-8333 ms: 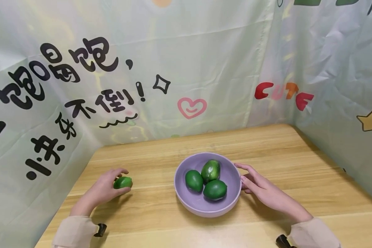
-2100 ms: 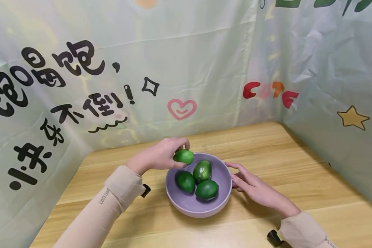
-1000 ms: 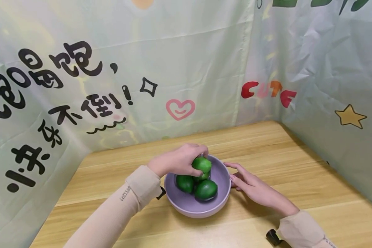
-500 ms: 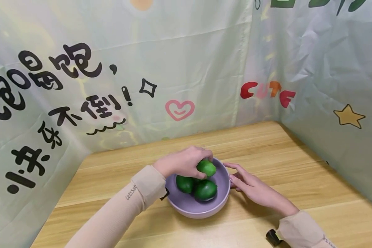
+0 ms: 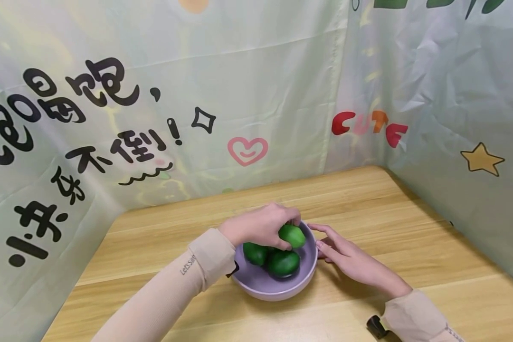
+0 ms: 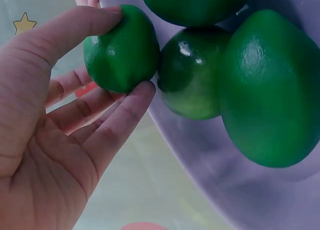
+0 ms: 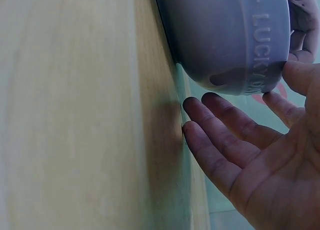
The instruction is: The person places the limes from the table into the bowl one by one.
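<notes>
My left hand (image 5: 262, 227) pinches a bright green lime (image 5: 292, 236) between thumb and fingers, over the far right part of the purple bowl (image 5: 273, 295). Two darker green limes lie in the bowl: one at the front (image 5: 284, 263), one at the left (image 5: 254, 254). A third glossy lime (image 6: 187, 84) shows in the left wrist view, right beside the held one; from the head view my left hand mostly hides it. My right hand (image 5: 352, 261) rests at the bowl's right side, thumb and index fingertip at the rim, the other fingers extended below.
The bowl stands on a wooden table (image 5: 154, 266). Printed pale cloth (image 5: 282, 95) hangs behind and along both sides of the table. Raised letters (image 7: 261, 49) run round the bowl's outer wall. A black strap piece (image 5: 376, 327) sits at my right cuff.
My left hand gripped the lime at the table's left, carried it right to the bowl, and has shifted farther right and slightly lower inside it. The right hand has kept its place at the rim.
</notes>
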A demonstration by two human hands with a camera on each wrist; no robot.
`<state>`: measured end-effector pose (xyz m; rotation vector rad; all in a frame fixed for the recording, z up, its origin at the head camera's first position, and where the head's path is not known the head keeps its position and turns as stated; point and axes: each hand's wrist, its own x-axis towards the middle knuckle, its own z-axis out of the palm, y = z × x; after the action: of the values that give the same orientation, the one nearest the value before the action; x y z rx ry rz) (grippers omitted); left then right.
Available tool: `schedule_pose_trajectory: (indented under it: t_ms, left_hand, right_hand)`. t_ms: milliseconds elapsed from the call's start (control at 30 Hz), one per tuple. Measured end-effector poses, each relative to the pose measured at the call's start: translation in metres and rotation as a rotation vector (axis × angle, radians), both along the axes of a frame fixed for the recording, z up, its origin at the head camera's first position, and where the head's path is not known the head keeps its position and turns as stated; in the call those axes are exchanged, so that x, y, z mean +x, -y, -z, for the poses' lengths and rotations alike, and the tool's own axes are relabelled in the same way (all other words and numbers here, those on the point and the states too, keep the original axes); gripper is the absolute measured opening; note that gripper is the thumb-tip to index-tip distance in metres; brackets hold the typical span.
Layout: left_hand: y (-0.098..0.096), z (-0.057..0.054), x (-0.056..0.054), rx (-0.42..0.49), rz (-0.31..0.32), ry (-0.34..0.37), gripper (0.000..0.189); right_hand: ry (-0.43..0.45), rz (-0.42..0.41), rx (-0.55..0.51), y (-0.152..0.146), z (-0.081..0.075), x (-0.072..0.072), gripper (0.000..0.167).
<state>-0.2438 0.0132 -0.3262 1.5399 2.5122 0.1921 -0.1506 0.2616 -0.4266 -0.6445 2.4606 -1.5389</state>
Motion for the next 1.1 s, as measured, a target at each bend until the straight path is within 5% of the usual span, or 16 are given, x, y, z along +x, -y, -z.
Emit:
schedule_pose_trajectory:
  t_ms: [1100]
  left_hand:
    - [-0.016,0.015,0.006,-0.200,0.043,-0.017,0.034]
  right_hand:
    - [-0.009,0.004,0.025,-0.002,0.000,0.000,0.053]
